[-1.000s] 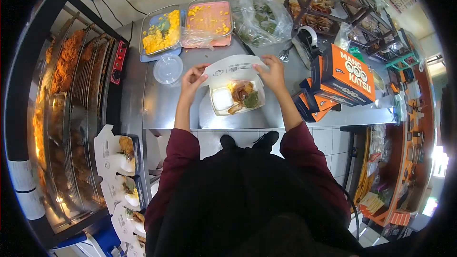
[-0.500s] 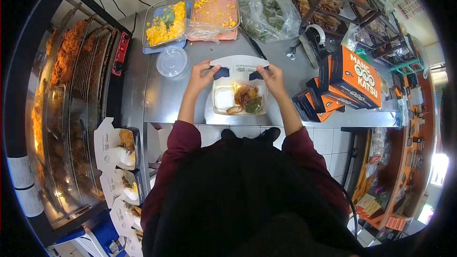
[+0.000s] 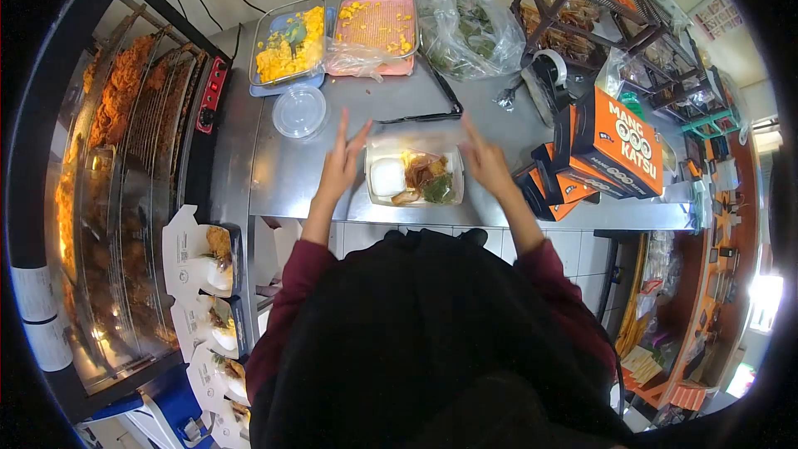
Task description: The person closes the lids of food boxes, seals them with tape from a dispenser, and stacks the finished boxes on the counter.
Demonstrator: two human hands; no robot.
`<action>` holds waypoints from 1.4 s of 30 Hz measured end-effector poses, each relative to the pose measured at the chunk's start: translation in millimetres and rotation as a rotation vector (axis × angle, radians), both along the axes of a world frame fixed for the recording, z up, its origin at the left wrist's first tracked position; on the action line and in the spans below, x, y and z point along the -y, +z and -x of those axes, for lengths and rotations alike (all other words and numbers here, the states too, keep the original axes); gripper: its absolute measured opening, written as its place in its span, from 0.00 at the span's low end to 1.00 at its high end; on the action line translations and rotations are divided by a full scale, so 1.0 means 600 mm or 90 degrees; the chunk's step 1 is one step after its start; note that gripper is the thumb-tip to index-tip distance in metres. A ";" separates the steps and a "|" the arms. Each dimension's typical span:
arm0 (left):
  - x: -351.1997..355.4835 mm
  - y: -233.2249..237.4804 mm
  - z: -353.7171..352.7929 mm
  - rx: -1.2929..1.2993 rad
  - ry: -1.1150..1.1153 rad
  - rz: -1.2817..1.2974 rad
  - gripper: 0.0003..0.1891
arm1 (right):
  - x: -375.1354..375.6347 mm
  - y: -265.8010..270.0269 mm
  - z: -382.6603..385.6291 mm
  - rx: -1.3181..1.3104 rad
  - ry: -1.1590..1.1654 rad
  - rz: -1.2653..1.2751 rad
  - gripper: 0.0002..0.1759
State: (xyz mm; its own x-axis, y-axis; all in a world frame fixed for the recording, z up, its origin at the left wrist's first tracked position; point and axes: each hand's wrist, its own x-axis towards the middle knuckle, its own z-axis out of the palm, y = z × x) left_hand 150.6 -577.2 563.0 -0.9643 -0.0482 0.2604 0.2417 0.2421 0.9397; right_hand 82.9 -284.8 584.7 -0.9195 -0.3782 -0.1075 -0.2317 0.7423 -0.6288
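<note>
The open food box (image 3: 376, 194) is on the metal table (image 3: 274, 191), near the edge on the person's side, and it lies between the two hands. Inside the box there is white rice (image 3: 387, 177) on the left side, and brown and green food (image 3: 432, 178) on the right side. The left hand (image 3: 335, 170) is beside the box, with its fingers spread and pointing away from the body. The right hand (image 3: 489, 163) is at the other side, its fingers also apart, a little blurred; I cannot tell if either hand touches the box. Just behind the box, black tongs (image 3: 456, 107) lie open on the table. A clear round container (image 3: 299, 112) is farther to the left, and orange and black boxes (image 3: 619, 143) are piled at the right
</note>
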 end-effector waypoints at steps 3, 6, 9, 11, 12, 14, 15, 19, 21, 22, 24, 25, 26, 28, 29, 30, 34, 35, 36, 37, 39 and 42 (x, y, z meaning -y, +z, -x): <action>-0.019 -0.064 -0.066 -0.048 0.005 0.233 0.26 | -0.021 -0.122 -0.076 -0.310 0.016 0.136 0.29; -0.091 -0.103 -0.091 0.089 0.104 -0.115 0.24 | 0.023 -0.125 -0.117 -0.045 -0.143 0.200 0.23; -0.108 -0.013 -0.083 0.160 0.074 -0.068 0.23 | 0.041 -0.079 -0.112 0.026 -0.168 0.255 0.30; -0.080 0.000 -0.069 0.202 0.039 -0.081 0.22 | 0.039 -0.028 -0.101 0.064 -0.152 0.315 0.31; -0.069 0.015 -0.060 0.239 0.028 -0.119 0.22 | 0.020 -0.045 -0.088 0.104 -0.075 0.292 0.35; -0.041 0.013 -0.049 0.311 -0.085 -0.175 0.31 | -0.010 -0.068 -0.075 0.045 0.075 0.200 0.41; -0.031 0.003 -0.057 0.286 -0.154 0.002 0.39 | -0.025 -0.073 -0.070 0.016 0.151 0.154 0.45; -0.013 0.000 -0.072 0.350 -0.350 0.479 0.70 | -0.064 -0.059 -0.066 0.155 0.310 -0.012 0.63; -0.037 0.043 -0.066 0.291 -0.284 0.686 0.66 | -0.045 -0.068 -0.063 0.025 0.247 -0.061 0.56; -0.044 0.034 -0.061 0.207 -0.251 0.678 0.65 | -0.021 -0.084 -0.067 -0.108 0.205 -0.114 0.55; -0.055 0.001 -0.048 0.040 -0.181 0.655 0.64 | 0.010 -0.088 -0.077 -0.267 0.215 -0.212 0.51; -0.062 -0.014 -0.047 0.006 -0.192 0.679 0.62 | 0.023 -0.069 -0.086 -0.294 0.266 -0.256 0.50; -0.068 -0.029 -0.046 -0.030 -0.205 0.703 0.60 | 0.029 -0.057 -0.091 -0.321 0.315 -0.300 0.49; -0.072 -0.024 -0.043 -0.073 -0.229 0.700 0.57 | 0.025 -0.051 -0.078 -0.239 0.336 -0.205 0.48; -0.071 -0.021 -0.045 -0.054 -0.240 0.725 0.56 | 0.024 -0.047 -0.073 -0.197 0.345 -0.157 0.48; -0.073 -0.004 -0.048 -0.034 -0.255 0.748 0.55 | 0.023 -0.039 -0.078 -0.190 0.351 -0.148 0.48; -0.076 -0.011 -0.040 -0.031 -0.253 0.713 0.48 | 0.024 -0.037 -0.074 -0.191 0.374 -0.147 0.48; -0.073 -0.019 -0.035 -0.028 -0.254 0.738 0.47 | 0.024 -0.050 -0.074 -0.192 0.376 -0.153 0.48; -0.072 -0.012 -0.030 -0.024 -0.256 0.762 0.45 | 0.029 -0.048 -0.068 -0.210 0.382 -0.185 0.50; -0.074 -0.005 -0.027 -0.020 -0.261 0.787 0.44 | 0.027 -0.045 -0.062 -0.154 0.387 -0.165 0.50; -0.079 0.002 -0.022 0.049 -0.271 0.701 0.41 | 0.021 -0.029 -0.043 -0.053 0.397 -0.125 0.50; -0.089 -0.028 -0.039 -0.079 -0.216 0.738 0.48 | 0.007 -0.029 -0.059 -0.241 0.423 -0.190 0.52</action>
State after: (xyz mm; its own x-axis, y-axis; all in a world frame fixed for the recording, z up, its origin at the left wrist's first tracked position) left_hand 174.0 -523.6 546.1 -0.8484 0.5243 0.0729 0.5284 0.8310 0.1736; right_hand 118.2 -288.8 567.4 -0.5075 -0.8615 -0.0168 -0.8390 0.4985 -0.2181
